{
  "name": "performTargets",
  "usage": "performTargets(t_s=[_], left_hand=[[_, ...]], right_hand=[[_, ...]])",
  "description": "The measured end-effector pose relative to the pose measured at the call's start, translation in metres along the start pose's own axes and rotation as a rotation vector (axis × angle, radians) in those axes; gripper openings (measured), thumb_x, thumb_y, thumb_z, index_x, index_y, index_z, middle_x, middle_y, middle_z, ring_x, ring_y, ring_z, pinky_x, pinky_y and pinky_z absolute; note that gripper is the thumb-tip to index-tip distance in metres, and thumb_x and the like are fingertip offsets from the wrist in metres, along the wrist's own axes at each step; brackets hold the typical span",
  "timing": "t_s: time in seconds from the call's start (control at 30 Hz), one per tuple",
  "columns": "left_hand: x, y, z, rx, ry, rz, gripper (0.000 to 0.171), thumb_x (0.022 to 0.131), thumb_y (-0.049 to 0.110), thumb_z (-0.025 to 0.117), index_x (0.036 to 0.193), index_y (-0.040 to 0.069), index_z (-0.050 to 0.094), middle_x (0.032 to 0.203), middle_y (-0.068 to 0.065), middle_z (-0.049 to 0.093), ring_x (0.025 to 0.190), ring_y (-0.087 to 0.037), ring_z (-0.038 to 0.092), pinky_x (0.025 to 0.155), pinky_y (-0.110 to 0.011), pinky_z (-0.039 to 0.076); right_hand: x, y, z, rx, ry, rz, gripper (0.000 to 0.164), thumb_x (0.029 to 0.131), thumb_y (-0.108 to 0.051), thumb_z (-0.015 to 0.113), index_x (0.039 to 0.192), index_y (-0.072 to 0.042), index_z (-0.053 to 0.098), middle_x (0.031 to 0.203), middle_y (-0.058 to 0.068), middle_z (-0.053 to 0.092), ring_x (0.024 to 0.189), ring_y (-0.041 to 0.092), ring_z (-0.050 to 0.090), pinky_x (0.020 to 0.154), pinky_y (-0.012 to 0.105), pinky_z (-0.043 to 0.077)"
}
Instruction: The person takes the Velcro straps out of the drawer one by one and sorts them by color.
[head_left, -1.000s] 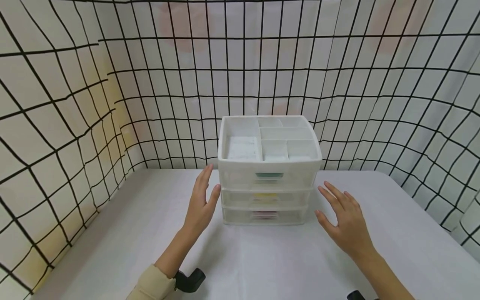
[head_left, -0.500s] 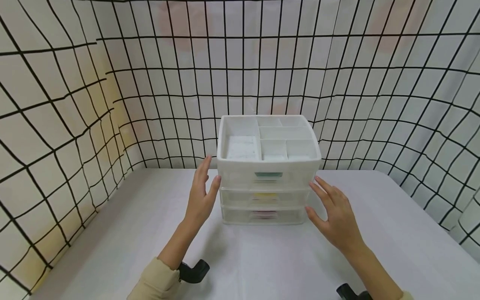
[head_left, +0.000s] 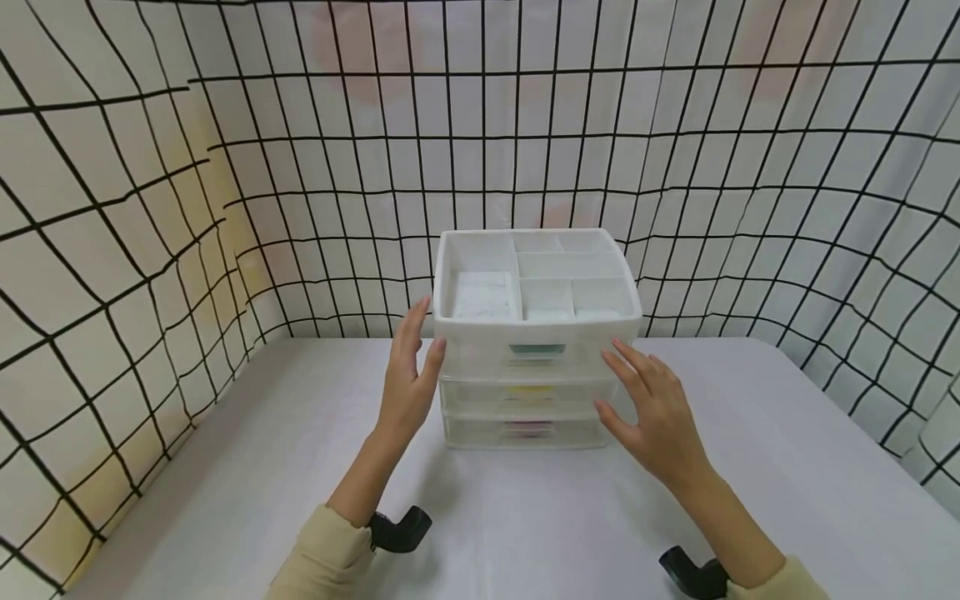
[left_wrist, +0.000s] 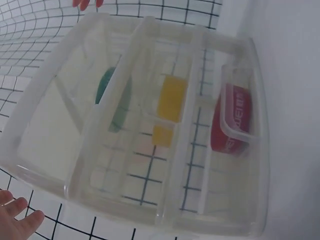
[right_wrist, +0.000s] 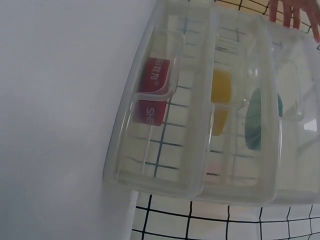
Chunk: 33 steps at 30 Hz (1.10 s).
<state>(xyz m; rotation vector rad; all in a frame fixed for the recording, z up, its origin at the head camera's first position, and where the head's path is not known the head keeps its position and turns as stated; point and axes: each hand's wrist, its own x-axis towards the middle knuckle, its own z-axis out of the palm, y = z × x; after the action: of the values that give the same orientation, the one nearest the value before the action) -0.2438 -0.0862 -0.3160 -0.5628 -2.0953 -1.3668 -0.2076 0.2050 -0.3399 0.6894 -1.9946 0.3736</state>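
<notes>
A white drawer unit (head_left: 534,358) stands upright on the table, its three clear drawers closed. My left hand (head_left: 405,392) is raised beside its left side, fingers pointing up and thumb apart, with the thumb tip overlapping the unit's edge. My right hand (head_left: 652,417) is at the lower right, fingers spread and slightly bent, fingertips over the right end of the drawer fronts in the head view. Nothing is held in either hand. Through the fronts show a green piece (left_wrist: 120,102), a yellow piece (left_wrist: 171,100) and a red pack with white lettering (left_wrist: 232,117).
The unit's top is a tray (head_left: 537,320) divided into several compartments. A white cloth covers the table (head_left: 517,525). Black wire mesh (head_left: 555,133) stands at the back and both sides, with white sheeting behind it. Each wrist carries a black mount (head_left: 401,530).
My right hand has moved left and up, from beside the unit to over its right front edge. My left hand has risen slightly and shifted right. The drawers have stayed closed.
</notes>
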Motion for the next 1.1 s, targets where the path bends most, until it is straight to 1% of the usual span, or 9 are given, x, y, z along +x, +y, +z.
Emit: performTargets(t_s=[0.13,0.27,0.43,0.6,0.77,0.83,0.93,1.1], left_hand=[[0.004,0.003,0.003,0.008,-0.004,-0.030,0.050,0.095,0.033,0.043,0.142,0.033,0.026,0.148,-0.003,0.021,0.137,-0.026,0.023,0.103,-0.054,0.028],[0.008,0.005,0.005,0.025,-0.003,-0.063,0.049,0.094,0.035,0.043,0.141,0.037,0.028,0.148,-0.003,0.020,0.136,-0.030,0.025,0.101,-0.059,0.028],[0.013,0.006,0.009,0.012,-0.005,-0.070,0.050,0.094,0.035,0.044,0.141,0.036,0.028,0.148,-0.006,0.021,0.134,-0.031,0.027,0.101,-0.056,0.030],[0.017,0.004,0.011,-0.010,-0.002,-0.059,0.052,0.095,0.029,0.044,0.143,0.030,0.025,0.147,-0.008,0.024,0.132,-0.028,0.030,0.103,-0.051,0.031],[0.020,0.003,0.012,-0.027,-0.001,-0.067,0.052,0.095,0.029,0.044,0.143,0.028,0.025,0.146,-0.005,0.024,0.128,-0.026,0.034,0.100,-0.049,0.035],[0.022,0.004,0.011,-0.031,0.001,-0.083,0.052,0.095,0.031,0.043,0.143,0.029,0.025,0.147,-0.003,0.024,0.127,-0.025,0.035,0.099,-0.048,0.036],[0.024,0.004,0.011,-0.042,0.003,-0.095,0.052,0.095,0.032,0.043,0.143,0.029,0.026,0.147,-0.002,0.023,0.128,-0.025,0.034,0.099,-0.048,0.035],[0.027,0.004,0.012,-0.077,-0.004,-0.100,0.051,0.095,0.031,0.044,0.143,0.028,0.028,0.148,-0.004,0.022,0.134,-0.025,0.028,0.104,-0.049,0.031]], right_hand=[[0.008,-0.002,0.003,0.019,0.038,-0.040,0.053,0.094,-0.043,0.037,0.127,-0.003,0.049,0.131,0.015,0.047,0.113,0.032,0.045,0.095,0.047,0.032],[0.014,-0.003,0.007,0.023,0.052,-0.071,0.052,0.094,-0.042,0.039,0.127,-0.003,0.049,0.130,0.017,0.046,0.114,0.032,0.045,0.095,0.045,0.032],[0.019,-0.003,0.013,0.007,0.055,-0.082,0.052,0.094,-0.042,0.038,0.128,-0.003,0.048,0.131,0.016,0.046,0.115,0.032,0.043,0.097,0.043,0.031],[0.022,-0.003,0.019,-0.012,0.059,-0.102,0.051,0.095,-0.040,0.038,0.128,-0.003,0.048,0.131,0.016,0.046,0.118,0.032,0.042,0.097,0.046,0.030],[0.024,-0.004,0.025,-0.046,0.043,-0.110,0.051,0.095,-0.041,0.036,0.128,-0.003,0.048,0.132,0.015,0.045,0.119,0.031,0.041,0.098,0.047,0.030],[0.025,-0.004,0.027,-0.051,0.034,-0.112,0.051,0.095,-0.041,0.036,0.128,-0.003,0.047,0.132,0.014,0.045,0.119,0.031,0.041,0.100,0.047,0.029],[0.027,-0.004,0.031,-0.060,0.030,-0.115,0.050,0.096,-0.040,0.036,0.129,-0.004,0.047,0.133,0.013,0.045,0.120,0.031,0.041,0.104,0.045,0.027],[0.030,-0.004,0.036,-0.078,0.045,-0.123,0.049,0.096,-0.038,0.035,0.129,-0.005,0.047,0.134,0.012,0.044,0.122,0.030,0.038,0.110,0.039,0.020]])
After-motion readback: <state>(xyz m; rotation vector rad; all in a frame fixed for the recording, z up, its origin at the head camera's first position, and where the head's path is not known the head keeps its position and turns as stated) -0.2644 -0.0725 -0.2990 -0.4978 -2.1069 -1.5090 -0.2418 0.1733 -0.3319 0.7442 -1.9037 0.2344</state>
